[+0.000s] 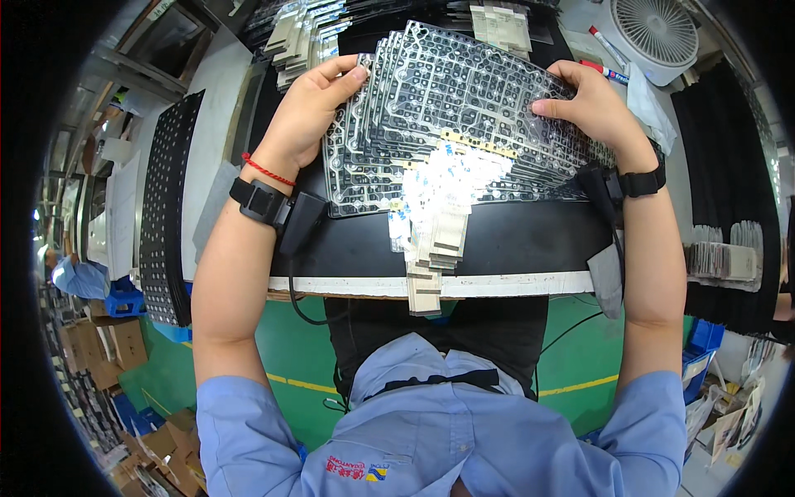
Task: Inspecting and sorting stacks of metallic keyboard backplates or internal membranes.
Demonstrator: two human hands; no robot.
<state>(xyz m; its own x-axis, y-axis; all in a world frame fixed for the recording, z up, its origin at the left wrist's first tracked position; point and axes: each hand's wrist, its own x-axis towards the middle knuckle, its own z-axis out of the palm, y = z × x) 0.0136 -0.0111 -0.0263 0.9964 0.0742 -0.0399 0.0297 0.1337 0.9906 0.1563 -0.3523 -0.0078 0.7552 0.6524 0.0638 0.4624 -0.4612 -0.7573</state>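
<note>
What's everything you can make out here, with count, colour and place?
Table: one, black, centre
Patterned membrane sheets: several, black and silvery, fanned over table
Sheet tails: many, white and beige, near side
Desk fan: one, white, upper right
Markers: two, part red, beside fan
Cardboard boxes: several, brown, lower left
Co-worker: one, in blue, far left
Shirt: one, blue, bottom
Bracelet: one, red, left wrist
Wrist straps: two, black, both wrists
Left hand: one, bare, sheets' left side
Right hand: one, bare, sheets' right side

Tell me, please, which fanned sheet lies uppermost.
The sheet whose upper-left corner stands highest, touched by the right hand: its face shows broadly; the others peek out beneath.
</note>
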